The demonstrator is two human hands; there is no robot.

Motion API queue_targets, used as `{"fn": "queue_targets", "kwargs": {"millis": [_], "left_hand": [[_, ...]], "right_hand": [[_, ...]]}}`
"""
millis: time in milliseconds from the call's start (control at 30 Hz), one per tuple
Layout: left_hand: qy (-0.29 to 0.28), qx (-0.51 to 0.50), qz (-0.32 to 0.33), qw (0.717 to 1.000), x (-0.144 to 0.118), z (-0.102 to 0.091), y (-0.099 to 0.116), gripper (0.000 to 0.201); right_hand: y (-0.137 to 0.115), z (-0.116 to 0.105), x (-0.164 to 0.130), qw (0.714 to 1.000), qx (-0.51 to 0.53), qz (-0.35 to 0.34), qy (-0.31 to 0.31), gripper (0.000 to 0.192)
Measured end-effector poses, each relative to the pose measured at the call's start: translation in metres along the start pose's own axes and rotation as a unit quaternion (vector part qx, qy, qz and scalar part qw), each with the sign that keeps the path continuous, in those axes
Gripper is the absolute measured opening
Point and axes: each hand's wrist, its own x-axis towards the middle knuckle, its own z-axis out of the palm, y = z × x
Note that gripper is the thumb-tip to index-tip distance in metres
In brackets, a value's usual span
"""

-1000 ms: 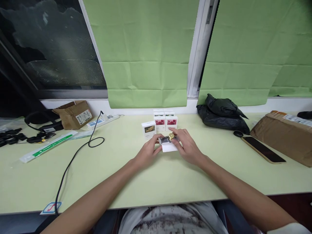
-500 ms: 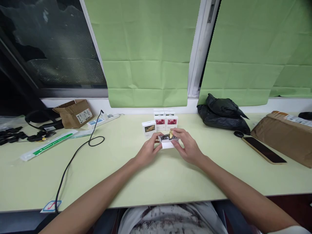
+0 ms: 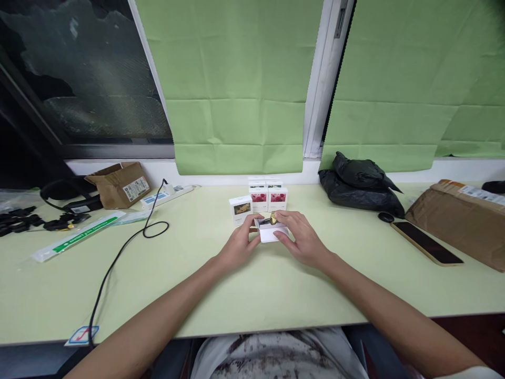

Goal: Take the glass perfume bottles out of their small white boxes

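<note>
An opened small white box (image 3: 269, 235) is held above the table, its pale flap facing me. My left hand (image 3: 241, 238) grips its left end between thumb and fingers. Inside lies something dark and cord-like (image 3: 264, 221), too small to name. A shiny gold-coloured rounded piece (image 3: 273, 218) sits at the box's opening, under the fingertips of my right hand (image 3: 302, 238). The right thumb rests on the flap, with the other fingers curled over the box's right end. Just behind stands a white box with a gold and dark picture (image 3: 242, 209).
White boxes with red pictures (image 3: 278, 198) stand behind, with more at their back. On the left are a black cable (image 3: 118, 258), power strip (image 3: 169, 195) and open carton (image 3: 120, 185). Phone (image 3: 426, 243), black bag (image 3: 359, 187) and brown parcel (image 3: 457, 221) lie right.
The gold-coloured piece and my right fingertips have shifted slightly left over the small white box. My right thumb has slid lower on the flap, and more of the flap shows.
</note>
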Motion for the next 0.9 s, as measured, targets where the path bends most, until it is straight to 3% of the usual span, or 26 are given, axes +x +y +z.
{"fn": "queue_targets", "kwargs": {"millis": [400, 900], "left_hand": [[-0.006, -0.002, -0.008, 1.000, 0.0002, -0.0002, -0.0007, 0.037], [-0.001, -0.001, 0.000, 1.000, -0.0001, 0.0004, 0.0003, 0.036]], "right_hand": [[0.0015, 0.0008, -0.0011, 1.000, 0.000, 0.004, -0.007, 0.031], [-0.0004, -0.0018, -0.0011, 1.000, 0.001, 0.016, -0.011, 0.032]]}}
